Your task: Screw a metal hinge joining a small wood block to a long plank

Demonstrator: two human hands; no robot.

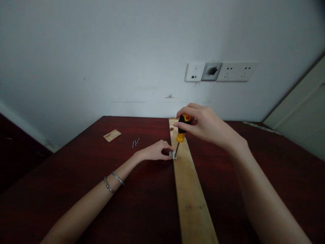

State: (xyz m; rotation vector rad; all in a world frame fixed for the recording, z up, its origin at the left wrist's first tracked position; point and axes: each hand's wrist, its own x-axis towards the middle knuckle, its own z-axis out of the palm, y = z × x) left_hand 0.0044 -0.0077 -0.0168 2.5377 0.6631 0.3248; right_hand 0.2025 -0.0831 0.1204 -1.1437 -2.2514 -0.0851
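Observation:
A long wooden board (189,189) lies on the dark red table, running away from me toward the wall. On its left edge sits a small metal hinge (173,155), one leaf reaching past the edge. My left hand (157,150) pinches the hinge between thumb and fingers. A yellow and black screwdriver (181,136) is gripped by its handle in my right hand (200,123). Its shaft slants down, and the tip meets the hinge's right leaf. Whether a screw sits under the tip is too small to tell.
Several screws (135,143) lie on the table (142,203) left of the board, near a small thin wooden piece (112,135). Behind the table rises a white wall with a socket panel (235,72). A narrow strip (261,127) lies at the back right.

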